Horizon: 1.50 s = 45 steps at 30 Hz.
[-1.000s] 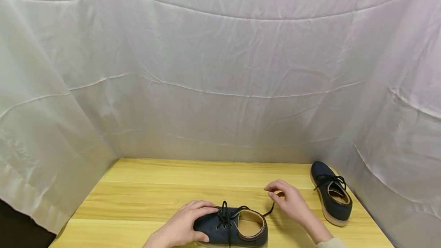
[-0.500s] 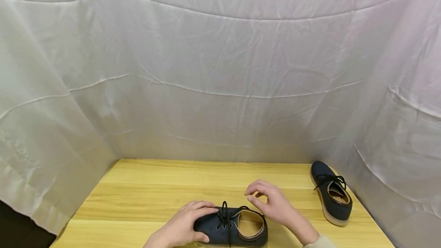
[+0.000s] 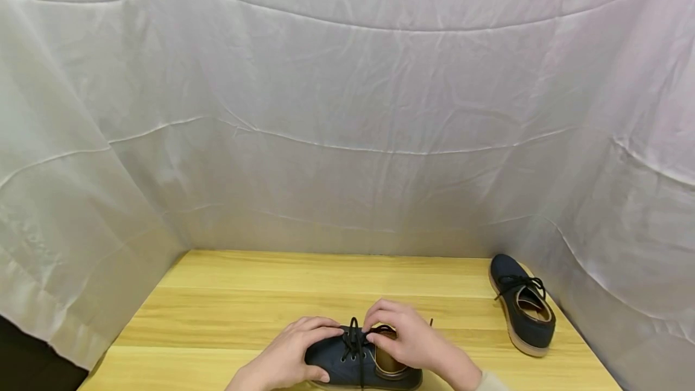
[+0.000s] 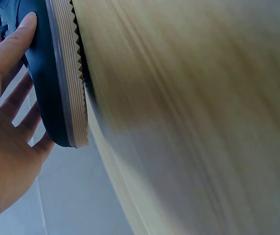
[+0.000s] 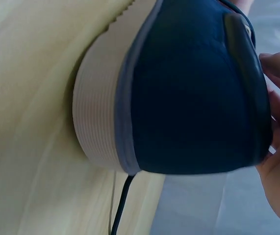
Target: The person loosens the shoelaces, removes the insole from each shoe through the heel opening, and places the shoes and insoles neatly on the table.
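A dark navy lace-up shoe lies at the table's front, toe to the left, opening to the right. My left hand grips its toe end, fingers on the far side and thumb on the near side. The left wrist view shows that thumb along the shoe's upper. My right hand reaches over the opening, thumb and forefinger pinching the black shoelace near the top eyelets. In the right wrist view the shoe's heel hides part of this hand; a length of lace trails below it.
A matching navy shoe, its lace tied in a bow, stands at the table's right edge. Pale grey curtains hang behind and on both sides of the wooden table.
My right hand has moved left, from beside the heel to the laces over the shoe's opening. A lace end now sticks up behind it. The left hand and the shoe have stayed put.
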Tool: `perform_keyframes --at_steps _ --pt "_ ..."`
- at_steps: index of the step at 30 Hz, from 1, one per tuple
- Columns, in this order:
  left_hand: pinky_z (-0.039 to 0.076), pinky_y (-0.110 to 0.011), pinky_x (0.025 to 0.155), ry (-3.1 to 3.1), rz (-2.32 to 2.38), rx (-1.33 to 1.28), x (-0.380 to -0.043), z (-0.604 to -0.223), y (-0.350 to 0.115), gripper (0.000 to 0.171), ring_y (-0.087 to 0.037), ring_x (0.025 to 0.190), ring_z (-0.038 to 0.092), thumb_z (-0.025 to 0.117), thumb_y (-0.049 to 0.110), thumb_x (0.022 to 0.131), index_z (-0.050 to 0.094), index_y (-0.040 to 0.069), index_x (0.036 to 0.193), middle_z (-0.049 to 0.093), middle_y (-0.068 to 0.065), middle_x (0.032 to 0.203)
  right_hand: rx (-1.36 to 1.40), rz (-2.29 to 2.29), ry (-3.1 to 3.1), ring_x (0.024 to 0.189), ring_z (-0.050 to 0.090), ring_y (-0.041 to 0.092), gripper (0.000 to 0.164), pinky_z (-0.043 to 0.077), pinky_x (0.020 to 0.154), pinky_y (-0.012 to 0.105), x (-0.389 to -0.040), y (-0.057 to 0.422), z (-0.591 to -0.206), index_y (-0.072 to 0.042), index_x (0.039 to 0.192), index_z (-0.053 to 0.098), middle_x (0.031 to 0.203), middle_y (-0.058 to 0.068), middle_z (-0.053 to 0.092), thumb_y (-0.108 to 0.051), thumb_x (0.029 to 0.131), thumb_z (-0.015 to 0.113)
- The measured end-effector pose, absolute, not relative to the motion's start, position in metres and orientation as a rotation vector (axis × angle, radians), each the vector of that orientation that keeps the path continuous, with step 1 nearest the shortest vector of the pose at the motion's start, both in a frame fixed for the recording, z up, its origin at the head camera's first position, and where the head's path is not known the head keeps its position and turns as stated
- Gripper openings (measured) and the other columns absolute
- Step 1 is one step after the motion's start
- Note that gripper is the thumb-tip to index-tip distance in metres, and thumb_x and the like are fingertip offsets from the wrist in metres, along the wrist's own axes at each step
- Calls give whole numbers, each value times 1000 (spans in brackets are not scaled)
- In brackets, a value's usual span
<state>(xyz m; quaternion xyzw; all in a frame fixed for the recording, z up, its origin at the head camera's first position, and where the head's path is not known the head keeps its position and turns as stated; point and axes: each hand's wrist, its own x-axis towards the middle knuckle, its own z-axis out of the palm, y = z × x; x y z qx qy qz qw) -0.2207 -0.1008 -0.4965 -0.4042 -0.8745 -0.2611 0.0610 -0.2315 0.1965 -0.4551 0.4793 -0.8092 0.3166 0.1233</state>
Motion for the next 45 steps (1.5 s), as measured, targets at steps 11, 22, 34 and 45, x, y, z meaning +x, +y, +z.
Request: perform_keyframes --at_steps 11,22,34,45 --pt "48 -52 103 -2648 -796 -1229 -222 -498 -101 73 -21 132 55 88 41 81 60 27 146 58 8 145 1411 750 -2465 101 65 6 14 56 86 23 -231 191 -462 -22 109 72 113 -10 65 -14 97 75" --pt "49 -51 103 -2650 -797 -1233 -221 -497 -102 72 -20 132 55 88 41 81 60 27 146 59 7 145 1381 780 -2464 99 64 5 10 56 84 25 -230 189 -465 -19 107 68 110 -10 66 -16 99 72" --pt "48 -51 104 -2632 -785 -1213 -221 -498 -101 71 -20 130 56 89 42 79 63 24 142 60 8 143 1254 1100 -2554 94 62 3 7 58 78 27 -229 188 -467 -22 106 66 105 -10 66 -16 103 67" --pt "48 -52 103 -2617 -781 -1210 -221 -499 -101 71 -19 130 57 91 39 77 63 26 141 59 9 142 946 1363 -2704 95 68 11 5 58 81 29 -229 184 -462 -18 104 67 101 -7 68 -14 101 70"
